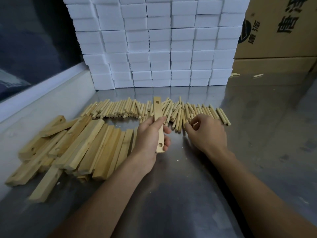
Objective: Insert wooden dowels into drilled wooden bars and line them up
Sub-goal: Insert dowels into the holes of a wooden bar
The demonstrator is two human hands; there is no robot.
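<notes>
My left hand (151, 134) grips a pale wooden bar (158, 110) around its middle, holding it upright over the metal table. The bar has one drilled hole near each end, and both holes look empty. My right hand (205, 133) rests on the right part of a long row of wooden dowels (120, 109), with thumb and forefinger curled at a dowel (186, 120); whether they pinch it is unclear. A heap of several more drilled bars (82, 145) lies to the left of my left hand.
A wall of stacked white foam blocks (159, 43) stands behind the dowels. Cardboard boxes (277, 31) fill the back right. A few stray dowels (258, 75) lie near them. The steel table (188, 177) runs to a raised white ledge (42, 93) on the left.
</notes>
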